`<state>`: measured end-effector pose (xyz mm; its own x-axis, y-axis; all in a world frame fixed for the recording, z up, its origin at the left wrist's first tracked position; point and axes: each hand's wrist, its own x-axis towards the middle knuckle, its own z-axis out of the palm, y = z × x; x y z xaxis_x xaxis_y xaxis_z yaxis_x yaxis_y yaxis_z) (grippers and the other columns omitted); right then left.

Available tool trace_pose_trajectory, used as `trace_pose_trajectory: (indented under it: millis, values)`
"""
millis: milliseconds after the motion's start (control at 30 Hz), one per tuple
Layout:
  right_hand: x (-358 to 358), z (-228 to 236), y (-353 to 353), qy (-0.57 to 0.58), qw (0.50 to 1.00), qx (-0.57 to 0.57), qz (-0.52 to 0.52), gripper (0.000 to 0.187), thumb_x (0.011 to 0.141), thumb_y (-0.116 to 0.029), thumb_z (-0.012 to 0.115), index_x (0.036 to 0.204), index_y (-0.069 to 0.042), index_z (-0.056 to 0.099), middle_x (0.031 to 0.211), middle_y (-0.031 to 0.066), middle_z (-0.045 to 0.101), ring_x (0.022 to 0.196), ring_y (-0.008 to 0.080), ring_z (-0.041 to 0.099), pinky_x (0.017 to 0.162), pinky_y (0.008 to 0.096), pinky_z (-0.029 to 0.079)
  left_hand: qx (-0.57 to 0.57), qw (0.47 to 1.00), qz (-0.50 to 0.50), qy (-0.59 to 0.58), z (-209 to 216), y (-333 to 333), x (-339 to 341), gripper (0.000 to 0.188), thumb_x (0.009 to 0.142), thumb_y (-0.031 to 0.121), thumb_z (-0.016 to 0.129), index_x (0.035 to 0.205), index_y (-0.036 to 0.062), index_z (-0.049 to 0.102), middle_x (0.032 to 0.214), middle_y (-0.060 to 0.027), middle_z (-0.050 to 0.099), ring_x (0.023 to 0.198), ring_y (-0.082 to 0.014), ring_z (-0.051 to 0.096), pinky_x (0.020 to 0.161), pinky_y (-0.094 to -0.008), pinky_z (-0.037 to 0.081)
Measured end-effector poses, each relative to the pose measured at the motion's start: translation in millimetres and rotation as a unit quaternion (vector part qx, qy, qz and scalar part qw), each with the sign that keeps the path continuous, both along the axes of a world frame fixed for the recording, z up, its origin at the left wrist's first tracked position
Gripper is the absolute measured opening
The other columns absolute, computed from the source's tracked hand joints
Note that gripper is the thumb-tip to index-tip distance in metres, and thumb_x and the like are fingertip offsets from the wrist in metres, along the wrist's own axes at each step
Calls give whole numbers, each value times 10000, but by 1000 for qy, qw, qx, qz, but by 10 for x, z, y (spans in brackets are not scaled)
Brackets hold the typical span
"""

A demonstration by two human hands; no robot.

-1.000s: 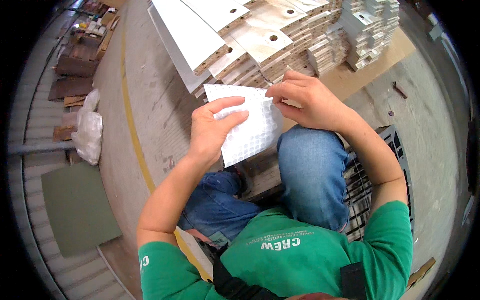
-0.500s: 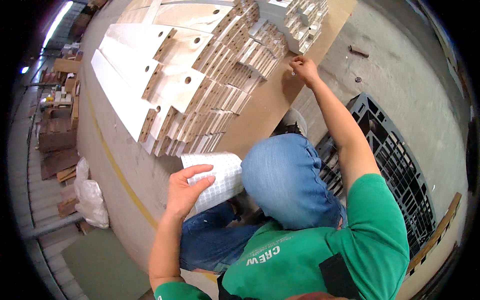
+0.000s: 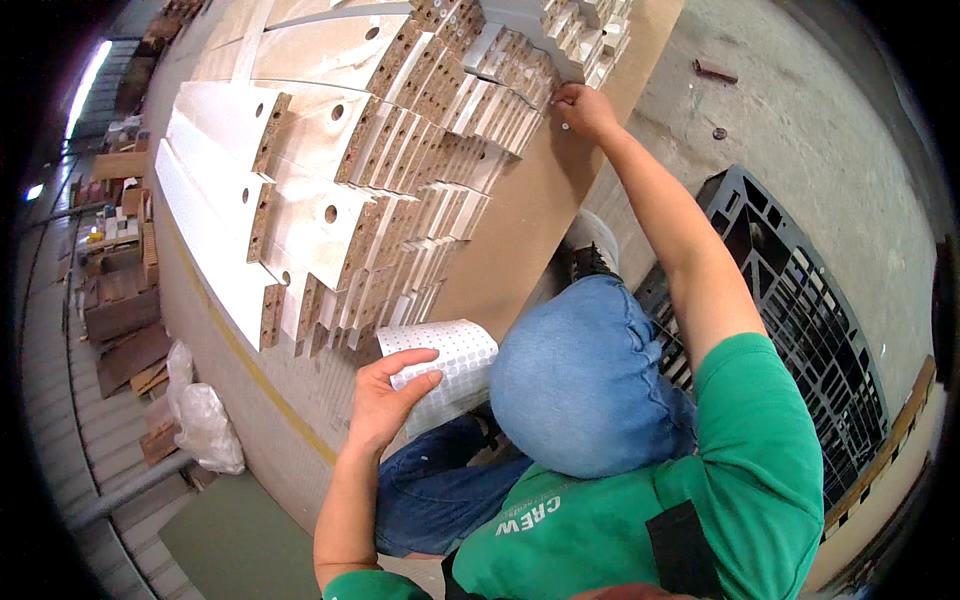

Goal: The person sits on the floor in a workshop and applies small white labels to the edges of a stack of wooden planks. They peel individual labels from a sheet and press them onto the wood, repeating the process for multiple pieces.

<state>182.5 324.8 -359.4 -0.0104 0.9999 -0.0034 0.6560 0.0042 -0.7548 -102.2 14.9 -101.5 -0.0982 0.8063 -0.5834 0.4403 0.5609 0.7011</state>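
My left hand (image 3: 385, 400) pinches a curved white sheet of round stickers (image 3: 455, 350) between thumb and fingers, above my bent leg. Rows of dots cover the sheet, and its lower part looks more see-through. My right hand (image 3: 588, 112) reaches out to the stacked panels (image 3: 400, 150), its fingertips drawn together at their stepped edges. A small white round sticker (image 3: 565, 126) shows at the fingers of this hand. The panels are white-faced with brown chipboard edges, several of them with drilled holes. Whether the right fingertips touch a panel edge is hard to see.
Under the stack a brown board (image 3: 520, 220) sticks out toward me. A black plastic pallet (image 3: 800, 300) lies on the concrete floor to my right, with a brown scrap (image 3: 715, 71) beyond it. Crumpled clear plastic (image 3: 205, 420) and wooden pieces lie to the left.
My right hand has moved a little left and farther in, up to the panel edges. My left hand still holds the sticker sheet, now tilted slightly differently. The view has shifted a little.
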Motion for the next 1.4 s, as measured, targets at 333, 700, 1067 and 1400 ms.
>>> trace_pose_trajectory:
  millis: [333, 700, 1067, 1400]
  values:
    - [-100, 16, 34, -23, 998, -14, -55, 193, 728, -187, 606, 900, -116, 657, 867, 105, 657, 828, 291, 618, 736, 376, 481, 5, 1000, 6, -12, 3, -8, -10, 229, 730, 26, 693, 957, 41, 673, 928, -48, 651, 872, -117, 581, 792, -249, 455]
    - [-95, 36, 11, -38, 999, -26, 4, 240, 746, -196, 556, 939, -93, 655, 925, 146, 645, 863, 312, 615, 769, 397, 487, 23, 1000, 8, -15, 70, -38, 9, 223, 736, 31, 689, 958, 28, 668, 926, -43, 650, 874, -111, 575, 796, -246, 451]
    - [-178, 21, -308, 223, 970, -92, 43, 305, 767, -128, 576, 1050, -23, 533, 769, 88, 616, 701, 160, 579, 635, 281, 459, 39, 999, 7, -20, 143, -112, 5, 206, 745, 45, 684, 950, 26, 669, 920, -43, 652, 875, -107, 574, 793, -243, 449]
    - [-291, -63, -423, 132, 990, 5, 51, 373, 737, -52, 593, 1076, -7, 442, 780, 69, 623, 727, 155, 591, 646, 279, 462, 30, 999, 15, -21, 157, -125, -1, 195, 753, 58, 683, 946, 33, 672, 907, -33, 652, 856, -97, 571, 781, -237, 447]
